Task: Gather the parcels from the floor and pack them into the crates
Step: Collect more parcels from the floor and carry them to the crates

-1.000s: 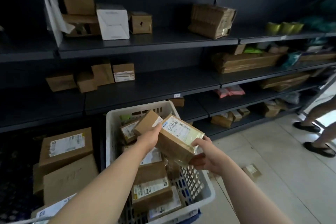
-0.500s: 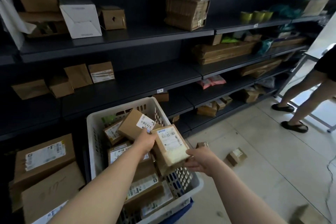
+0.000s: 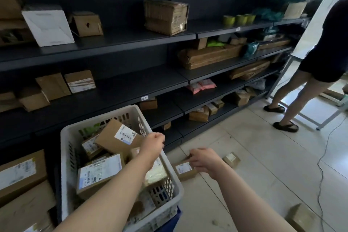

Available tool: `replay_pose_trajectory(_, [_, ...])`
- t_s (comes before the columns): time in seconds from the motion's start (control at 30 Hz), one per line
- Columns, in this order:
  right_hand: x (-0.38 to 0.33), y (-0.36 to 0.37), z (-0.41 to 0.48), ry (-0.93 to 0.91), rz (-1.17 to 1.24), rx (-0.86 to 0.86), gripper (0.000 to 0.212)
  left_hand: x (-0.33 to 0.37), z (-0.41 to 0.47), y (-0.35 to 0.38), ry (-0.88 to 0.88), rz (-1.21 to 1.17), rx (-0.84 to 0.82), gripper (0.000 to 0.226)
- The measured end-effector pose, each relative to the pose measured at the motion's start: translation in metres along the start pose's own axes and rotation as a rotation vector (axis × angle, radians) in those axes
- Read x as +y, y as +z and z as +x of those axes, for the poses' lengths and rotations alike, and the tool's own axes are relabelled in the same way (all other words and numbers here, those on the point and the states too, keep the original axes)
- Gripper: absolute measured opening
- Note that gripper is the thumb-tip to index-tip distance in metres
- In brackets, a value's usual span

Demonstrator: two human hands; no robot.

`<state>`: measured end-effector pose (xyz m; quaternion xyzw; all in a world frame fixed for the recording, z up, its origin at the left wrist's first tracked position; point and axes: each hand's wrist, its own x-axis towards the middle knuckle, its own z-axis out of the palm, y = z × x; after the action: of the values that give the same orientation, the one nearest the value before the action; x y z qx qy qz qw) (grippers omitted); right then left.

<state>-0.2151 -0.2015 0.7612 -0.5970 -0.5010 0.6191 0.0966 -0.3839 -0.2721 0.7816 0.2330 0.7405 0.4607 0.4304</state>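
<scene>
A white plastic crate [image 3: 65, 158] stands at lower left, filled with several brown labelled parcels. The parcel with the pale taped side [image 3: 156, 173] lies inside against the crate's right wall. My left hand [image 3: 153, 144] hovers over the crate's right rim, fingers loosely curled and holding nothing. My right hand [image 3: 204, 160] is stretched out low over the floor, fingers spread just above a small labelled parcel [image 3: 184, 169] lying beside the crate. Two more parcels lie on the tiles, one [image 3: 232, 159] just past my right hand and one [image 3: 301, 218] at lower right.
Dark shelving [image 3: 131, 88] with boxes runs along the left and back. A blue crate [image 3: 170, 220] sits under the white one. Large boxes [image 3: 20, 175] are stacked at far left. Another person [image 3: 308, 81] stands at right, near a metal frame [image 3: 308, 118] and a floor cable [image 3: 324, 156].
Both hands let go of the taped parcel, which now rests in the crate. My right hand swung out and down toward the floor parcel. The view turned right.
</scene>
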Motion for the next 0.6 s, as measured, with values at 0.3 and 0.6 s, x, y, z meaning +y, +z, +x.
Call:
replay_pose_trajectory(0.3, [0.05, -0.177, 0.009, 0.051, 0.077, 0.064, 0.016, 0.019, -0.009, 0.188, -0.038, 0.082, -0.161, 0.018])
replay_pose_trajectory(0.6, [0.105, -0.295, 0.08, 0.196, 0.193, 0.097, 0.038, -0.012, 0.024, 0.328, -0.191, 0.054, -0.172, 0.021])
